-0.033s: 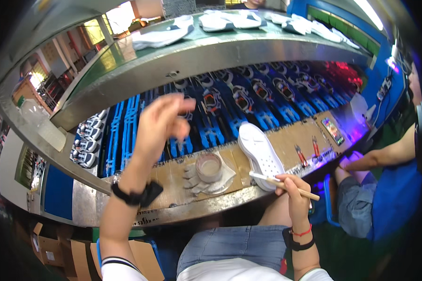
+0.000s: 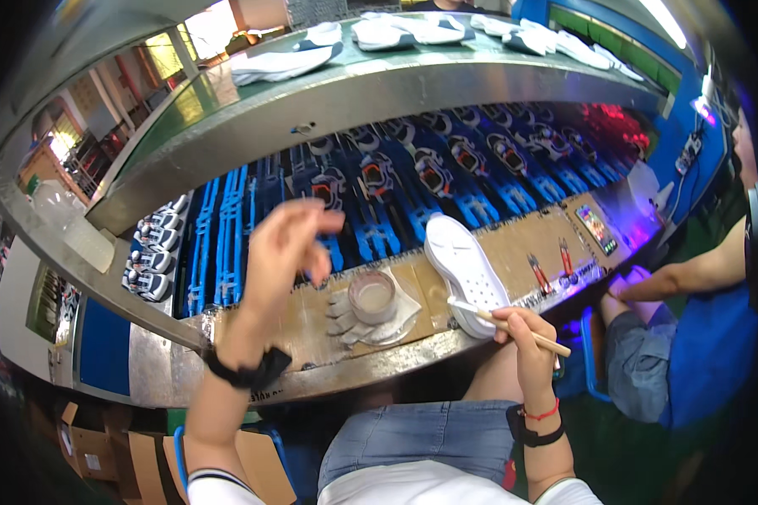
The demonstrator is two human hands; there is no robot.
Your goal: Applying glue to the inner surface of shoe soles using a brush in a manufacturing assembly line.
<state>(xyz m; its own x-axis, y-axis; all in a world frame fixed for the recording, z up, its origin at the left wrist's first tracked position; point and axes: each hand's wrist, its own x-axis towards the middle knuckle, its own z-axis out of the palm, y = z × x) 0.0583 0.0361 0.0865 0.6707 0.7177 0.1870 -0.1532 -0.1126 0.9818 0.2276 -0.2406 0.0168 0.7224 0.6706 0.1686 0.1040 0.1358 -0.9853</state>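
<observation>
My right hand (image 2: 522, 328) grips a brush (image 2: 531, 336) with a pale wooden handle and a white head. The brush's head lies over the near end of a white shoe sole (image 2: 466, 265), which rests on the cardboard-covered ledge, its holed inner side up. Raised above the ledge, to the left of the sole, is my left hand (image 2: 290, 244). Its fingers are apart and slightly blurred, with nothing seen in them. Below it and to the right stands a small round pot (image 2: 372, 296) of whitish liquid, on a whitish cloth (image 2: 403, 316).
Behind the ledge (image 2: 312, 345), a conveyor of blue racks (image 2: 379, 240) carries several shoes. Pliers (image 2: 540, 273) and a phone (image 2: 596, 229) lie on the ledge's right. White shoe parts (image 2: 413, 32) lie on an upper green belt. A seated person (image 2: 691, 337) is at the right.
My left hand has come down a little toward the ledge. My right hand and the brush keep nearly the same place at the sole, while the view has shifted slightly.
</observation>
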